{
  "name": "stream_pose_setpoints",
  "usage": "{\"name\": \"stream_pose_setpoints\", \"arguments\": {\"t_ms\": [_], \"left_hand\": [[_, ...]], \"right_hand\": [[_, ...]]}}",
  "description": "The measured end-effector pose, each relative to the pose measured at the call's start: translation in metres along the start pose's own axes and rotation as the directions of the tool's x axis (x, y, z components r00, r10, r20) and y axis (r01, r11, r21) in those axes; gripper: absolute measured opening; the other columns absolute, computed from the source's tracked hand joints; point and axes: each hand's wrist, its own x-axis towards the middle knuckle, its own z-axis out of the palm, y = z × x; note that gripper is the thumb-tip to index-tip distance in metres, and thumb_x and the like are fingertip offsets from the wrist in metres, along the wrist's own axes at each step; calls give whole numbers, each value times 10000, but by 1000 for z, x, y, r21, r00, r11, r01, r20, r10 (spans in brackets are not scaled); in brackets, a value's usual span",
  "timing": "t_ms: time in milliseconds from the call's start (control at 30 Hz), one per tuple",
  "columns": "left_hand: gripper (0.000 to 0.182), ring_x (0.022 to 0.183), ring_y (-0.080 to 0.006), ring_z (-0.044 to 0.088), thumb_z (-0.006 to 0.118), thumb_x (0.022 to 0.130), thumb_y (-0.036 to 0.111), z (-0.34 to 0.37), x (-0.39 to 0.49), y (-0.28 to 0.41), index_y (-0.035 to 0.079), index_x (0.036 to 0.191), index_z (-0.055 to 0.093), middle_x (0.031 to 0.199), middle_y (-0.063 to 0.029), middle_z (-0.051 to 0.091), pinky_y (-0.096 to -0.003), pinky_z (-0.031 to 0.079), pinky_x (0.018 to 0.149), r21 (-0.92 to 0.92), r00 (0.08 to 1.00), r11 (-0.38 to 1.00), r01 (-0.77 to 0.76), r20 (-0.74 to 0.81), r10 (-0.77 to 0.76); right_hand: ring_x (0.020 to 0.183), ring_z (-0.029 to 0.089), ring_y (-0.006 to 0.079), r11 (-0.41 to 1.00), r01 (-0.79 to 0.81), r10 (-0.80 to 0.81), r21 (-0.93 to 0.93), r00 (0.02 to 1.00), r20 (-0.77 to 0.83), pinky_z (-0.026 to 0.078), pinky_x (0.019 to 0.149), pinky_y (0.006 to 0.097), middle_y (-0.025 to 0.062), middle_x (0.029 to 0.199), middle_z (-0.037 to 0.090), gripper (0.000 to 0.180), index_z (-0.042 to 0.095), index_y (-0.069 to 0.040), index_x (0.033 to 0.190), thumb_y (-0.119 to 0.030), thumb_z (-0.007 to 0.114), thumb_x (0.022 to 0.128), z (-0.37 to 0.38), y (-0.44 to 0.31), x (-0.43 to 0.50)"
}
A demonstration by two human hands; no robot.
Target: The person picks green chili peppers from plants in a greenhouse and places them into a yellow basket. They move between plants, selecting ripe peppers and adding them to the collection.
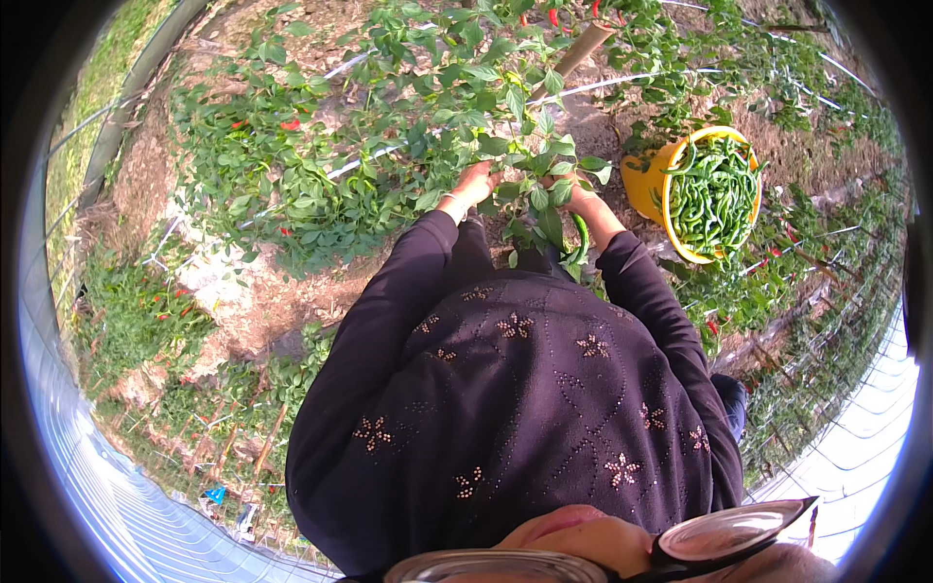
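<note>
Both of my hands reach into a leafy pepper plant (539, 167) in front of me. My left hand (477, 184) is at the plant's left side, its fingertips partly behind leaves; whether it grips anything does not show. My right hand (578, 191) is among the leaves on the right, its fingers mostly hidden. Long green peppers (581, 237) show just below my right hand, beside the wrist; whether they are held in the palm cannot be made out. To the right, a yellow bucket (645, 182) leans towards me, filled with long green peppers (713, 197).
A wooden stake (576, 58) stands behind the plant. White strings (612, 81) run along the rows at plant height. More pepper plants (291, 175) with some red fruit spread to the left, and others grow right of the bucket. Bare soil (284, 288) lies at the lower left.
</note>
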Motion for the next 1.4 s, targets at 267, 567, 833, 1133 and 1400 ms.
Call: {"name": "stream_pose_setpoints", "arguments": {"t_ms": [267,567,833,1133,1400], "left_hand": [[469,802,-329,655,636,823,328,-9,-14,11,4,1160,596,828,-198,660,-416,503,704,-167,987,986,-9,-163,-18],[203,736,-355,637,586,801,245,-10,-20,29,108,931,663,765,-149,662,-433,495,672,398,959,916,58,-276,59],[515,1041,-340,616,602,835,344,-45,-44,43,52,1252,528,1100,-169,651,-415,479,878,353,980,918,179,-148,-134],[405,1145,-302,543,511,825,154,-55,-33,-6,280,1190,634,1160,-95,628,-417,422,982,565,997,824,31,-72,12],[249,627,-131,515,594,906,357,23,72,-14,152,1028,663,705,11,546,-318,436,565,-828,897,492,269,30,-440]], "right_hand": [[806,641,280,982,-60,98,177,971,-219,498,691,384,106,856,658,153,623,-157,883,-286,614,801,17,-9,-2],[823,616,251,993,-97,81,-65,973,-217,473,656,373,95,892,619,121,601,-126,887,-228,594,822,35,-7,5],[844,612,226,936,99,-200,-336,939,-279,475,682,366,70,867,617,160,609,-115,969,-186,583,828,66,23,23],[767,624,280,985,117,-91,125,977,-195,484,679,393,136,813,643,175,646,-43,866,-141,682,726,0,6,-11],[705,581,208,963,-168,215,210,950,-227,460,610,349,59,744,616,112,625,-68,795,-173,644,760,3,3,-3]]}}
